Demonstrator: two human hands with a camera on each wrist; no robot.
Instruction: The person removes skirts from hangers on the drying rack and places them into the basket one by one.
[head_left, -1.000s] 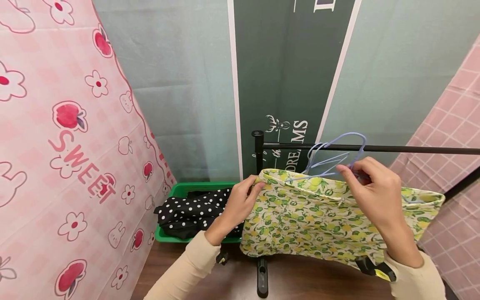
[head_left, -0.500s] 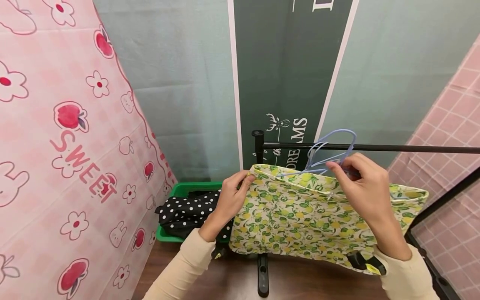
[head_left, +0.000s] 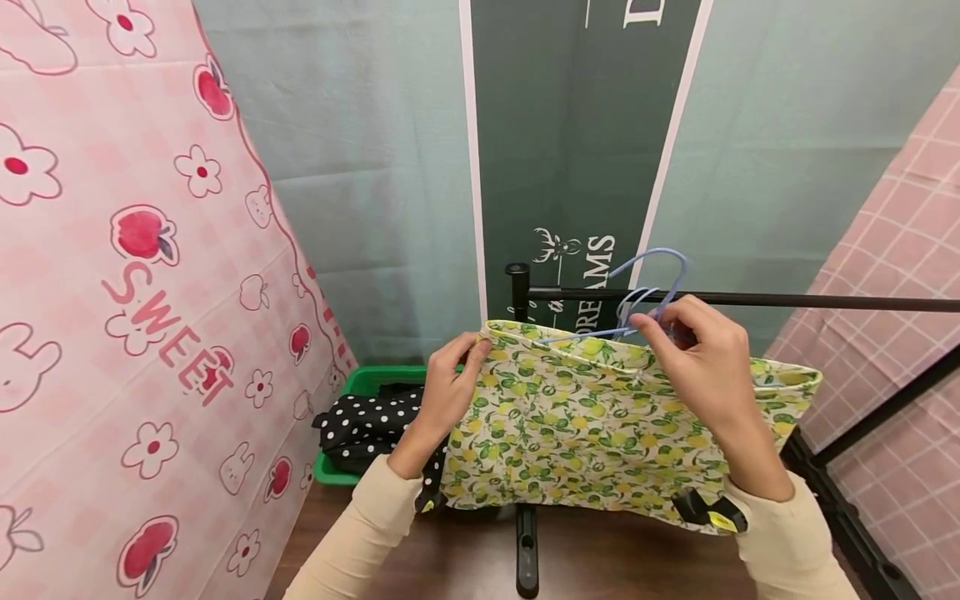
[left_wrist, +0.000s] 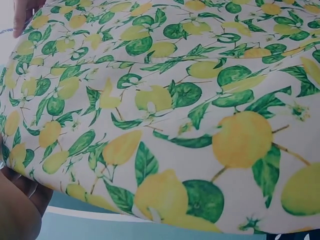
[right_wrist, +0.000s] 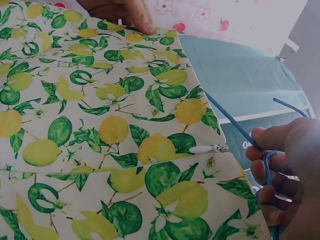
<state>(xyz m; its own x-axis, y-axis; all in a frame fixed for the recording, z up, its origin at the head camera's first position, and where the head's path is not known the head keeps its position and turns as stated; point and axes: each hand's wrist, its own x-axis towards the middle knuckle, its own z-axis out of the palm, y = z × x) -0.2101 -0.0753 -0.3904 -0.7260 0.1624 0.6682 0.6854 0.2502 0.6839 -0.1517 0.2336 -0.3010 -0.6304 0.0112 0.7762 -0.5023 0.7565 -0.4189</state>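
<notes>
Skirt [head_left: 592, 433], hanger [head_left: 645, 292] shifted left; rail [head_left: 750, 297] right side open.

1. The lower part of the blue hanger [head_left: 645, 304] is hidden behind the lemon-print garment [head_left: 600, 417] and the right hand [head_left: 693, 354].
2. The rail [head_left: 787, 299] is cut off by the right edge in the head view.
3. The polka-dot cloth [head_left: 367, 425] is partly covered by the left hand [head_left: 450, 387].
4. In the left wrist view, nearly everything but the garment [left_wrist: 165, 110] is blocked.
</notes>
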